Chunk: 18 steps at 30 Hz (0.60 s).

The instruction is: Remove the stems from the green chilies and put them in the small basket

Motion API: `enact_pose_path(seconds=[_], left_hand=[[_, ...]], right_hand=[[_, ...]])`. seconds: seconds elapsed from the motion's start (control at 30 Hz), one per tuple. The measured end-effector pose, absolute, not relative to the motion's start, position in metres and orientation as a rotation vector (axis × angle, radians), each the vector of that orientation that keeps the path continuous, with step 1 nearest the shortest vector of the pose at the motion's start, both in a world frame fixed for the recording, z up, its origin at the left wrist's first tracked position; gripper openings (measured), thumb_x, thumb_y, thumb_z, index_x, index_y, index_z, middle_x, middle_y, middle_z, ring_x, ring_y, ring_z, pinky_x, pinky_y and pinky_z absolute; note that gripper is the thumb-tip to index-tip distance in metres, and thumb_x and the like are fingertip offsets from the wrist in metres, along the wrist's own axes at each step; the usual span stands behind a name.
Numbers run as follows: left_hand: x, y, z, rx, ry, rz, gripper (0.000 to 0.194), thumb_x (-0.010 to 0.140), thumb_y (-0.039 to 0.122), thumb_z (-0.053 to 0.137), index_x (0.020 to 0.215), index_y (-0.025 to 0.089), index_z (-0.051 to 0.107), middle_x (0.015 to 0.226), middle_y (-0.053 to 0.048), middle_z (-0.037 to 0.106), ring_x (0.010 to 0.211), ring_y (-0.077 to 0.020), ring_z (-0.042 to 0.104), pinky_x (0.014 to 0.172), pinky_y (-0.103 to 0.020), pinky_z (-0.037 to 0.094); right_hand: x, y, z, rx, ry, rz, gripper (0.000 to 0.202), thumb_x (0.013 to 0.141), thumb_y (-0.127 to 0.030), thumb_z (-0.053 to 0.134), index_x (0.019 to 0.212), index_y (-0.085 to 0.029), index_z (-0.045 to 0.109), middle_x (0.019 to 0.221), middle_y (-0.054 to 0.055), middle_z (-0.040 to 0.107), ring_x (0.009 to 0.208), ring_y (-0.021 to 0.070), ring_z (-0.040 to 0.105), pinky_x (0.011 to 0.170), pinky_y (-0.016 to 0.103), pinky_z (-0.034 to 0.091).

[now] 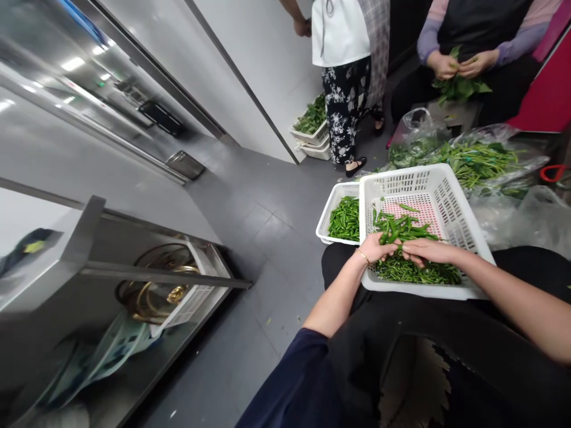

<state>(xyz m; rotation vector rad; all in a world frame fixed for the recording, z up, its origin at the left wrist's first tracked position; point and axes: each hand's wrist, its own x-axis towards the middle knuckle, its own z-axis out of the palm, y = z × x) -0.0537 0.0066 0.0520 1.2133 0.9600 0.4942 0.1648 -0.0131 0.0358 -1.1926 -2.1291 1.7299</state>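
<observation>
A white plastic basket (468, 220) rests tilted on my lap, with green chili peppers (397, 226) and a heap of small green stems (414, 271) inside. Over the peppers, my left hand (378, 248) has its fingers closed on green peppers. Close beside it, fingertips nearly meeting it, my right hand (426, 251) is bent with its fingers together at the same peppers; what it grips is too small to tell. A second white basket (322, 229), lower and to the left, holds more green peppers (345, 219).
Bags of leafy greens (477, 163) lie beyond the basket. A seated person's hands (459, 65) hold leaves; another person stands near stacked crates (317, 148) of greens. A metal shelf (169, 274) with pot lids stands left, over grey floor (267, 261).
</observation>
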Motion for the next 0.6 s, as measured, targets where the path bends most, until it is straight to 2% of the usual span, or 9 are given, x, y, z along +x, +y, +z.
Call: enact_pose_path(seconds=[0.1,0.2,0.27,0.3,0.37,0.43,0.47,0.53,0.6], left_hand=[[-0.066,0.011,0.055,1.133,0.997,0.586,0.039,0.064,0.032,0.072,0.093,0.009,0.061,0.056,0.002,0.054,0.045,-0.0056,0.044,0.043,-0.020,0.033],[-0.068,0.014,0.054,1.111,1.021,0.629,0.040,0.062,0.032,0.074,0.092,0.008,0.062,0.056,0.002,0.054,0.046,-0.0065,0.045,0.043,-0.020,0.033],[-0.063,0.015,0.053,1.114,0.978,0.612,0.042,0.061,0.033,0.075,0.092,0.008,0.062,0.055,0.002,0.054,0.044,-0.0058,0.045,0.043,-0.020,0.034],[-0.060,0.015,0.053,1.116,0.945,0.602,0.043,0.060,0.034,0.075,0.092,0.008,0.062,0.055,0.003,0.054,0.043,-0.0055,0.044,0.043,-0.020,0.034],[-0.056,0.014,0.055,1.118,0.892,0.606,0.044,0.060,0.036,0.075,0.092,0.009,0.061,0.055,0.003,0.055,0.040,-0.0051,0.043,0.042,-0.021,0.034],[-0.057,0.014,0.057,1.119,0.888,0.641,0.045,0.060,0.038,0.075,0.091,0.008,0.061,0.054,0.003,0.054,0.039,-0.0052,0.043,0.042,-0.021,0.033],[-0.059,0.014,0.058,1.118,0.904,0.657,0.046,0.059,0.038,0.075,0.090,0.008,0.061,0.054,0.003,0.054,0.040,-0.0054,0.043,0.042,-0.021,0.033],[-0.062,0.014,0.059,1.123,0.947,0.658,0.046,0.057,0.037,0.077,0.089,0.008,0.062,0.055,0.003,0.054,0.043,-0.0058,0.044,0.044,-0.021,0.034],[-0.062,0.012,0.058,1.125,0.951,0.624,0.046,0.055,0.036,0.078,0.089,0.008,0.062,0.057,0.002,0.056,0.046,-0.0060,0.046,0.045,-0.021,0.034]], right_hand=[[0.190,-0.023,0.023,-1.304,-2.170,1.870,0.045,0.077,-0.062,0.046,0.084,-0.018,0.056,0.060,0.001,0.058,0.053,0.0153,0.054,0.055,0.029,0.043],[0.201,-0.020,0.025,-1.505,-2.200,1.477,0.050,0.065,-0.058,0.063,0.094,-0.018,0.058,0.087,0.009,0.066,0.073,0.0217,0.061,0.066,0.033,0.046],[0.189,-0.015,0.035,-1.464,-2.108,1.307,0.052,0.070,-0.058,0.057,0.105,-0.019,0.057,0.102,0.010,0.065,0.085,0.0229,0.061,0.073,0.034,0.046],[0.180,-0.013,0.040,-1.409,-2.071,1.308,0.050,0.076,-0.058,0.050,0.107,-0.020,0.057,0.100,0.009,0.066,0.085,0.0217,0.061,0.074,0.034,0.046],[0.164,-0.013,0.044,-1.308,-2.080,1.454,0.045,0.082,-0.057,0.041,0.096,-0.019,0.059,0.079,0.005,0.067,0.072,0.0187,0.061,0.070,0.033,0.046],[0.160,-0.016,0.041,-1.290,-2.158,1.656,0.042,0.079,-0.058,0.046,0.079,-0.018,0.059,0.058,0.001,0.061,0.056,0.0163,0.057,0.061,0.031,0.045],[0.162,-0.019,0.038,-1.327,-2.186,1.708,0.040,0.075,-0.058,0.052,0.075,-0.018,0.059,0.054,0.000,0.058,0.052,0.0157,0.055,0.057,0.030,0.044],[0.170,-0.021,0.034,-1.420,-2.130,1.698,0.041,0.069,-0.057,0.059,0.078,-0.018,0.061,0.059,0.001,0.061,0.055,0.0162,0.056,0.055,0.029,0.044],[0.174,-0.020,0.036,-1.417,-1.944,1.659,0.045,0.071,-0.057,0.058,0.092,-0.018,0.062,0.074,0.004,0.066,0.066,0.0174,0.061,0.059,0.029,0.047]])
